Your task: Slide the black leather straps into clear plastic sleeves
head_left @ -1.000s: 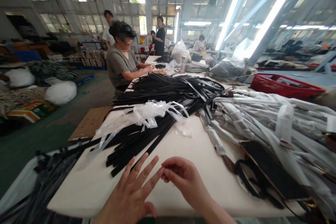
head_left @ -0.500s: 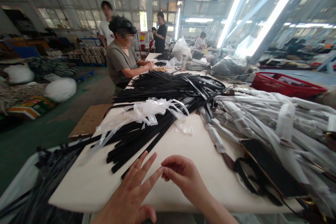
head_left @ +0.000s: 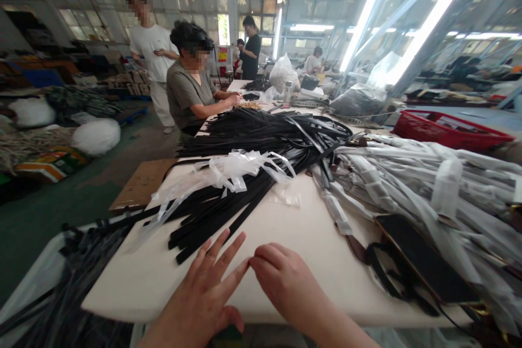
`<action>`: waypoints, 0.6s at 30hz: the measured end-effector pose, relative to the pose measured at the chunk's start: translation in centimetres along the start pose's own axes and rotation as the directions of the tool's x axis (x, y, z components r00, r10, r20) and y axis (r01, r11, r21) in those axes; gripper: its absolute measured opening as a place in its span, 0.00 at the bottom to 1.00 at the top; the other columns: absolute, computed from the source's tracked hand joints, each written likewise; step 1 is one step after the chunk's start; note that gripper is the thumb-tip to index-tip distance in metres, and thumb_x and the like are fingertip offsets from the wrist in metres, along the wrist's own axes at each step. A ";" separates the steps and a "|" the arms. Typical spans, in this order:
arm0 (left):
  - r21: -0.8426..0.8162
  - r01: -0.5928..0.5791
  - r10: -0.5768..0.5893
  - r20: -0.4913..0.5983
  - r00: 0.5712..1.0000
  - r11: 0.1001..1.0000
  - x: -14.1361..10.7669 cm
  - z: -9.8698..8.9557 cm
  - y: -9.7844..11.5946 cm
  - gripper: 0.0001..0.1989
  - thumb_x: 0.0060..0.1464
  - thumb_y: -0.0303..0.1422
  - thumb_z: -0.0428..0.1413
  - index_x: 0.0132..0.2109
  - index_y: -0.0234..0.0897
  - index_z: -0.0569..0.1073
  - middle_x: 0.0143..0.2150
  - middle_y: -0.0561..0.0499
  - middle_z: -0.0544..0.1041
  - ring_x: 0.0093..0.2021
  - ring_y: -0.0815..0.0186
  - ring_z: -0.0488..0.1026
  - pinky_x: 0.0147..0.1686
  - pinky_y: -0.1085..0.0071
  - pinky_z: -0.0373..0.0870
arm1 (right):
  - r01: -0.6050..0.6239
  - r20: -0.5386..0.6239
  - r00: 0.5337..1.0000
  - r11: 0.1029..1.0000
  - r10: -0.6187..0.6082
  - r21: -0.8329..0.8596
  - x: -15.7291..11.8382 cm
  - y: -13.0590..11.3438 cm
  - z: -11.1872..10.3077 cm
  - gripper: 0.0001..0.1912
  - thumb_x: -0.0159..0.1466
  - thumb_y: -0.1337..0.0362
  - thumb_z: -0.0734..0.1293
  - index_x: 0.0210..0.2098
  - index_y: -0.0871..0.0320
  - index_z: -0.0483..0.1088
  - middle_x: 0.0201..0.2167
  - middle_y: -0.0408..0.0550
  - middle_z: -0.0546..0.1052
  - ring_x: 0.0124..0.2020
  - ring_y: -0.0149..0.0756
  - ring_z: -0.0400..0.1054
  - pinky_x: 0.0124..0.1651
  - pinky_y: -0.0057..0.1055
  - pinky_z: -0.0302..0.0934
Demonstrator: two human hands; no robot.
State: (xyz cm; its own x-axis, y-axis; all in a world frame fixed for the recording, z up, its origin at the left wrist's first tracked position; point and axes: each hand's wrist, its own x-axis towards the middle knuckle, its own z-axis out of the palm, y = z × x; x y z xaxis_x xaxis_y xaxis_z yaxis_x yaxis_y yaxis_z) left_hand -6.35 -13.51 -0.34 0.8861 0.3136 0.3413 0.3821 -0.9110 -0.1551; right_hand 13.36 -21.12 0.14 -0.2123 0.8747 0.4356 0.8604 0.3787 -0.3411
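My left hand (head_left: pixel 207 285) is held over the near edge of the pale table (head_left: pixel 293 234), fingers stretched out and spread. The thumb and fingers of my right hand (head_left: pixel 287 277) are pinched together at the tip of my left index finger. Whatever lies in that pinch, if anything, is hidden. Just beyond my left fingertips lie the ends of several black straps (head_left: pixel 204 223). A crumpled heap of clear plastic strips (head_left: pixel 236 168) rests on top of the straps.
White-wrapped straps (head_left: pixel 408 185) are piled at the right, with a dark phone (head_left: pixel 424 258) on them. Behind stands a red basket (head_left: pixel 452 130). A bin of black strips (head_left: pixel 98 272) sits below left. A co-worker (head_left: pixel 191 84) works along the table's left side.
My right hand has turned so its back faces up more, still pinched at my left fingertip. A person in white in the background has come nearer, to the left.
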 end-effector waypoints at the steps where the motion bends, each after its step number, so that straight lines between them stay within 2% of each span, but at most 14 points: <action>1: 0.017 -0.002 0.002 0.006 1.000 1.000 0.0 0.0 0.1 0.38 0.46 0.52 0.58 0.63 0.46 0.61 0.71 0.46 0.46 0.68 0.46 0.46 0.57 0.48 0.63 | 0.024 0.013 1.000 0.998 -0.023 -0.064 0.0 -0.2 0.1 0.08 0.64 0.73 0.60 0.36 0.59 0.70 0.31 0.47 0.72 0.32 0.36 0.63 0.33 0.32 0.58; 4: 0.058 -0.018 0.016 0.023 1.000 0.998 0.2 -0.1 0.2 0.40 0.46 0.53 0.58 0.64 0.45 0.60 0.71 0.46 0.47 0.68 0.46 0.46 0.58 0.49 0.62 | 0.091 -0.015 0.995 0.981 -0.095 -0.173 0.3 -0.3 0.7 0.08 0.63 0.72 0.62 0.29 0.58 0.67 0.27 0.46 0.69 0.29 0.36 0.59 0.29 0.32 0.53; 6: 0.085 -0.010 0.009 0.019 1.000 0.996 0.4 -0.3 0.1 0.43 0.45 0.54 0.58 0.65 0.46 0.57 0.71 0.45 0.48 0.67 0.45 0.47 0.58 0.49 0.62 | 0.051 -0.113 0.991 0.985 -0.071 -0.167 0.6 0.5 0.8 0.11 0.63 0.73 0.61 0.25 0.58 0.64 0.25 0.45 0.67 0.27 0.35 0.58 0.29 0.32 0.51; 8: 0.105 0.018 -0.018 -0.002 1.000 0.994 0.4 -0.4 -0.1 0.45 0.45 0.54 0.57 0.66 0.47 0.54 0.70 0.43 0.48 0.67 0.44 0.49 0.57 0.49 0.63 | -0.101 -0.248 0.966 0.990 0.073 -0.100 0.7 2.1 0.4 0.11 0.61 0.75 0.60 0.24 0.57 0.62 0.25 0.45 0.66 0.28 0.35 0.58 0.30 0.31 0.53; 10: 0.113 0.044 -0.041 -0.031 0.999 0.993 0.3 -0.5 -0.4 0.44 0.46 0.54 0.57 0.67 0.47 0.53 0.70 0.41 0.48 0.66 0.43 0.50 0.57 0.49 0.63 | -0.272 -0.327 0.908 0.962 0.262 0.016 0.3 4.0 -0.4 0.09 0.59 0.76 0.60 0.25 0.57 0.62 0.25 0.44 0.65 0.29 0.34 0.59 0.32 0.30 0.54; 13: 0.111 0.054 -0.049 -0.053 0.997 0.992 0.0 -0.6 -1.0 0.43 0.47 0.54 0.56 0.67 0.47 0.53 0.70 0.40 0.47 0.66 0.42 0.51 0.55 0.49 0.65 | -0.383 -0.279 0.859 0.900 0.430 0.209 -1.0 6.1 -1.5 0.08 0.57 0.75 0.62 0.25 0.57 0.62 0.25 0.42 0.64 0.27 0.32 0.60 0.31 0.29 0.55; 15: 0.110 0.050 -0.044 -0.057 0.997 0.993 -0.2 -0.5 -1.3 0.43 0.47 0.55 0.55 0.67 0.47 0.52 0.70 0.40 0.47 0.66 0.42 0.52 0.55 0.50 0.65 | -0.403 -0.209 0.854 0.860 0.476 0.312 -1.8 6.4 -1.7 0.07 0.57 0.74 0.62 0.26 0.57 0.63 0.25 0.42 0.65 0.26 0.31 0.61 0.30 0.28 0.56; 18: 0.112 0.048 -0.042 -0.058 0.997 0.993 -0.2 -0.4 -1.4 0.43 0.47 0.55 0.54 0.67 0.48 0.52 0.70 0.40 0.47 0.66 0.42 0.51 0.55 0.50 0.65 | -0.393 -0.141 0.868 0.833 0.475 0.389 -2.1 5.4 -1.6 0.06 0.59 0.73 0.61 0.29 0.57 0.65 0.27 0.43 0.67 0.28 0.31 0.63 0.32 0.27 0.58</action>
State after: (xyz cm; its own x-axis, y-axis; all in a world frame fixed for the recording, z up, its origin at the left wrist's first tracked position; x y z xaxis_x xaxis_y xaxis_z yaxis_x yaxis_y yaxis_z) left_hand -7.14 -12.41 0.16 0.8529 0.3352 0.4002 0.4511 -0.8591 -0.2417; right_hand 19.21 -21.39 -1.35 0.2898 0.8972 0.3332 0.6198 0.0894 -0.7796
